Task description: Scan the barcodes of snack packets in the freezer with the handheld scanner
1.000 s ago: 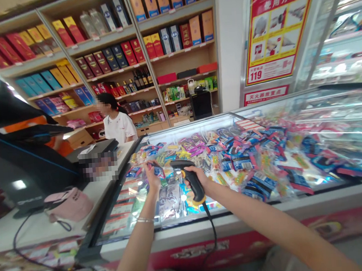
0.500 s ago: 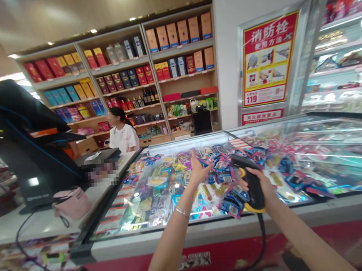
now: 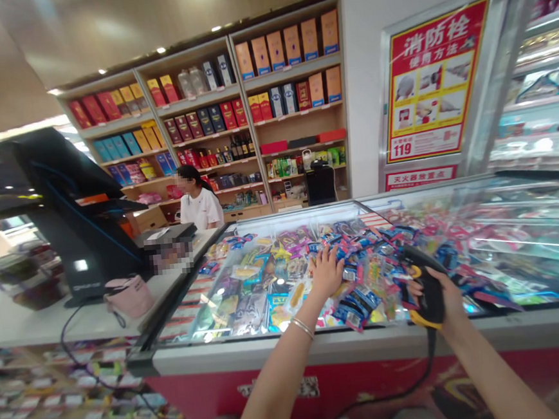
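Observation:
My left hand [image 3: 327, 273] lies palm down with fingers spread over a heap of small wrapped packets in blue, red and clear plastic. Blue-and-red packets [image 3: 357, 306] lie just below and right of it. In my right hand [image 3: 448, 296] is a black and yellow barcode scanner [image 3: 431, 294], held by its handle with the head tipped to the left. The scanner's cord hangs down in front of the freezer. Under the packets is the glass top of a chest freezer [image 3: 213, 350]; other colourful packages show through it.
A checkout screen [image 3: 76, 206] and a pink pouch [image 3: 129, 297] stand on the counter at left. Behind the freezer is a person in a white shirt [image 3: 202, 209]. Shelves of boxes [image 3: 294, 98] line the back wall, beside a red notice [image 3: 438, 81].
My left hand has gone from pointing forward to lying spread on the packets. My right hand and the scanner sit further right. The whole view has shifted slightly.

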### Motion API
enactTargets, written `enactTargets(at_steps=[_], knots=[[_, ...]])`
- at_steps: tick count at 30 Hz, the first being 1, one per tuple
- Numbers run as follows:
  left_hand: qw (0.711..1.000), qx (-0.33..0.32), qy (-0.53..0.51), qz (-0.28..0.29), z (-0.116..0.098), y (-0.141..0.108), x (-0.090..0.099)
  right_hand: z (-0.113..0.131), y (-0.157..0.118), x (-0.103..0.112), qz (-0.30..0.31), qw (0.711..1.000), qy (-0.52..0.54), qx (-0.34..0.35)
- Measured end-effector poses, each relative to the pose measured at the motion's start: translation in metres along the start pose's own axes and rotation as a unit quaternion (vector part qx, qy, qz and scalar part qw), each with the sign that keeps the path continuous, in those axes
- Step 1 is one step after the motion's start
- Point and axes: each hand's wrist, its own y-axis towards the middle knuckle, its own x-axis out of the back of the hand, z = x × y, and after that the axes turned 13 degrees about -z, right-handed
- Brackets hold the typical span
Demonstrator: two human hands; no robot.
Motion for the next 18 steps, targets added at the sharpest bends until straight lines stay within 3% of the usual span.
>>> enactTargets(at_steps=[7,10,12,15,18], knots=[[0.999,0.012,-0.019,0.023,0.001,0.003,-0.003,0.003,0.0,-0.009,-0.032,0.999,-0.018,-0.035],[0.997,0.011,-0.052,0.058,0.003,0.007,0.007,0.008,-0.01,-0.023,-0.067,0.995,-0.031,-0.069],[0.996,-0.004,-0.069,0.052,0.01,0.01,0.021,0.008,-0.017,-0.035,-0.068,0.994,-0.04,-0.076],[0.996,-0.012,-0.087,0.012,0.04,0.015,0.051,0.004,-0.023,-0.056,-0.022,0.995,-0.067,-0.067],[0.991,-0.021,-0.126,-0.05,0.098,0.018,0.087,-0.01,-0.025,-0.083,0.04,0.995,-0.077,-0.043]])
